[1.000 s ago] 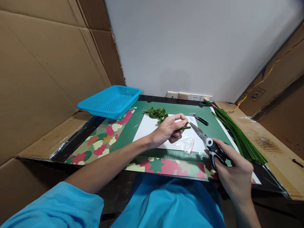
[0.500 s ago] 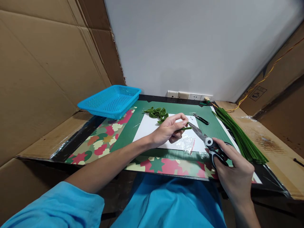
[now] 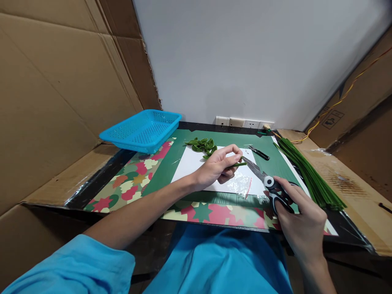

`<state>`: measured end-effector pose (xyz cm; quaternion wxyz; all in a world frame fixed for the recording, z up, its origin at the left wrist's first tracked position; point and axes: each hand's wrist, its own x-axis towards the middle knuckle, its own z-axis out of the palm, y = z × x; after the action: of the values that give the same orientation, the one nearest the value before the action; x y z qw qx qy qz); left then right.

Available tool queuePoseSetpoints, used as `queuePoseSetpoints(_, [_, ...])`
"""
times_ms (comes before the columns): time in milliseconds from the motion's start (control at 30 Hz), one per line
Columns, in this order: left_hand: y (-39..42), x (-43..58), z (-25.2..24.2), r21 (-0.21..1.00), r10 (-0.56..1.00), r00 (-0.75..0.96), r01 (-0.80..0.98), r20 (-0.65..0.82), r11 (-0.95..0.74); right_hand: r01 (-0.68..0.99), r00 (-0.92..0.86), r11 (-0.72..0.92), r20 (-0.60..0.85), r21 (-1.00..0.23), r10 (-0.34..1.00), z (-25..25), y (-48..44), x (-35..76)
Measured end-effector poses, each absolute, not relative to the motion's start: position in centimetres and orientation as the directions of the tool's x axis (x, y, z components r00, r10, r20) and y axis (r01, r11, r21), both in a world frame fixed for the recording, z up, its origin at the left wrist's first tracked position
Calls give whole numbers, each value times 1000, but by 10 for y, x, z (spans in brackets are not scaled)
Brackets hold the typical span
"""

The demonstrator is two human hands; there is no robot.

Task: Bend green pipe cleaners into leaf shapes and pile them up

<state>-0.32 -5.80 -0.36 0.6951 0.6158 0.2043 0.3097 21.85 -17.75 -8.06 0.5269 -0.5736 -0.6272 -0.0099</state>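
Note:
My left hand (image 3: 218, 168) pinches a short green pipe cleaner piece (image 3: 239, 164) between thumb and fingers over a white sheet (image 3: 196, 163). My right hand (image 3: 301, 222) grips the black handles of a pair of scissors (image 3: 266, 180). The scissor blades point up and left, their tips at the end of the green piece. A clear plastic bag (image 3: 241, 183) with a red strip lies on the sheet under both hands.
A pile of bent green pieces (image 3: 202, 145) lies at the sheet's far edge. A long bundle of green stems (image 3: 309, 175) runs along the right. A small black tool (image 3: 259, 153) lies behind. A blue basket (image 3: 142, 130) sits at the left. Cardboard walls flank the table.
The scissor tips have shifted slightly left, closer to the green piece in my left hand. My right hand has moved a little with them.

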Motion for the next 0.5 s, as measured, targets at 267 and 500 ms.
queuePoseSetpoints(267, [-57,-3,-4,982,683,721,-188,115,33,723,226,336,666,-603,711,-82,-178,219])
queuePoseSetpoints(500, [-57,-3,-1,984,691,713,-180,122,12,695,199,341,625,-633,755,-82,-179,221])
